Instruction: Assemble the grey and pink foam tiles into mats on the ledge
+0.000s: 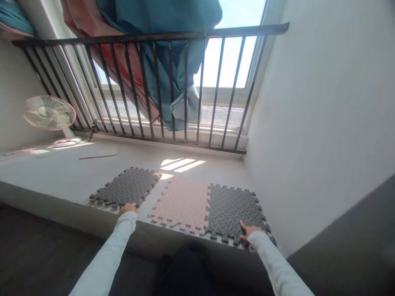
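Observation:
Three puzzle-edged foam floor tiles lie in a row on a pale ledge (58, 168). My left hand (128, 208) is at the near right corner of the left dark grey foam tile (126, 187), its fingers curled on the edge. Pink notched edging shows beneath that tile. A gap separates it from the pink foam tile (183, 201), which meets the right dark grey foam tile (234, 209) along one side. My right hand (249, 231) rests on the right tile's near part, index finger and thumb apart.
Behind the ledge runs a dark metal railing (148, 38), with teal and red curtains (163, 61) and a window. A fan (51, 113) stands at the far left, and a thin pink strip (98, 156) lies nearby. A white wall (317, 111) bounds the right side.

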The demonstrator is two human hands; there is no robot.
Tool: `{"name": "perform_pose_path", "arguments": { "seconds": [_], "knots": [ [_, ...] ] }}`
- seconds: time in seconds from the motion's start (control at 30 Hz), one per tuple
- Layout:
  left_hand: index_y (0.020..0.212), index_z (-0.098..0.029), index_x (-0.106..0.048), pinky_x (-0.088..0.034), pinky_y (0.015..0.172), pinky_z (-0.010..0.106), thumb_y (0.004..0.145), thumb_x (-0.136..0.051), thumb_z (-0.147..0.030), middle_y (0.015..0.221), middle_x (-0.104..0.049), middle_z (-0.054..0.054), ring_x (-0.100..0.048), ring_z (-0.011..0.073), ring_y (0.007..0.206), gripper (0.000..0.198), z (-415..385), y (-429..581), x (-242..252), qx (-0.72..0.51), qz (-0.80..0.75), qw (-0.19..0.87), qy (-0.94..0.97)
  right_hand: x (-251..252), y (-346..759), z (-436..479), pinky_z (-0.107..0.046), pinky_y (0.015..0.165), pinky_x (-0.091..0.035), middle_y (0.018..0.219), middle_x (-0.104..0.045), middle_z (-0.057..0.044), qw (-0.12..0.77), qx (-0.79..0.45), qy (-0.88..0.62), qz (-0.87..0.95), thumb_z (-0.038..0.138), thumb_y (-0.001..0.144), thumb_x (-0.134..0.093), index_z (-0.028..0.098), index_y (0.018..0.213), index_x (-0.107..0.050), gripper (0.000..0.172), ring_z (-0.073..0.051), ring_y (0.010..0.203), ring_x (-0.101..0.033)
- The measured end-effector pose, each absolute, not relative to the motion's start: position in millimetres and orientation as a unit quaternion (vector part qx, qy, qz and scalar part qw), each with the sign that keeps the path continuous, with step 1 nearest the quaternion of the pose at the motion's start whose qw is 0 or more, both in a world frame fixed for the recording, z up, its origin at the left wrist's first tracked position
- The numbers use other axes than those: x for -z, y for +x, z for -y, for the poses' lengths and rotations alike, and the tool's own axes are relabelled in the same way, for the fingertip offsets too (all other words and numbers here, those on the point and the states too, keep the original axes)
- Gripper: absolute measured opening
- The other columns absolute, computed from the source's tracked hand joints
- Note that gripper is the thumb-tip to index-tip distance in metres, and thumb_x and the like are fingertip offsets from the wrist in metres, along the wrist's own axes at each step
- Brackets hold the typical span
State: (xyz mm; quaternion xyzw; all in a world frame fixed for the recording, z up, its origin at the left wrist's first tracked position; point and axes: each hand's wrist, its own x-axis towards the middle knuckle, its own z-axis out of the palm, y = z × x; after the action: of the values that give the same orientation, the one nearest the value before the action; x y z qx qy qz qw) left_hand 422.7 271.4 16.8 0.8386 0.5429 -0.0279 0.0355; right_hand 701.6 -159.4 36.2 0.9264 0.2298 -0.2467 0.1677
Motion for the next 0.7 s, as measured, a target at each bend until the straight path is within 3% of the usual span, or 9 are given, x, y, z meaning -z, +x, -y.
{"name": "perform_pose_path", "arguments": {
  "seconds": [0.17, 0.27, 0.5, 0.7],
  "knots": [
    [0.095, -0.023, -0.060, -0.046, 0.070, 0.031, 0.070, -0.046, -0.022, 0.097, -0.063, 0.010, -0.058, 0.0237, 0.090, 0.028, -277, 423, -15, 0.038, -0.574, 0.036, 0.817, -41, 697, 158, -0.051, 0.087, -0.037, 0.123, -0.052, -0.010, 0.172, 0.248, 0.926, -0.228, 0.047, 0.072, -0.052, 0.036, 0.134, -0.023, 0.069, -0.032, 0.112, -0.047],
    [0.092, -0.020, -0.060, -0.045, 0.072, 0.029, 0.073, -0.046, -0.022, 0.095, -0.064, 0.009, -0.059, 0.0222, 0.088, 0.024, -278, 433, -26, 0.035, -0.545, 0.044, 0.837, -40, 696, 158, -0.051, 0.087, -0.037, 0.123, -0.051, -0.009, 0.177, 0.246, 0.927, -0.223, 0.049, 0.071, -0.052, 0.038, 0.133, -0.023, 0.070, -0.032, 0.114, -0.045],
    [0.093, -0.020, -0.062, -0.044, 0.072, 0.026, 0.076, -0.045, -0.032, 0.096, -0.064, 0.005, -0.057, 0.0194, 0.088, 0.026, -232, 523, -80, -0.174, -0.461, 0.093, 0.865, -45, 691, 157, -0.050, 0.087, -0.035, 0.122, -0.052, -0.010, 0.170, 0.250, 0.927, -0.221, 0.048, 0.071, -0.053, 0.037, 0.133, -0.024, 0.070, -0.033, 0.116, -0.042],
    [0.082, -0.021, -0.063, -0.043, 0.071, 0.024, 0.077, -0.044, -0.033, 0.082, -0.064, 0.003, -0.057, 0.0154, 0.078, 0.023, -125, 606, -114, -0.325, -0.254, 0.159, 0.897, -50, 688, 156, -0.055, 0.089, -0.031, 0.125, -0.050, -0.013, 0.156, 0.259, 0.928, -0.218, 0.048, 0.073, -0.052, 0.037, 0.134, -0.022, 0.069, -0.034, 0.118, -0.040]
  ]
}}
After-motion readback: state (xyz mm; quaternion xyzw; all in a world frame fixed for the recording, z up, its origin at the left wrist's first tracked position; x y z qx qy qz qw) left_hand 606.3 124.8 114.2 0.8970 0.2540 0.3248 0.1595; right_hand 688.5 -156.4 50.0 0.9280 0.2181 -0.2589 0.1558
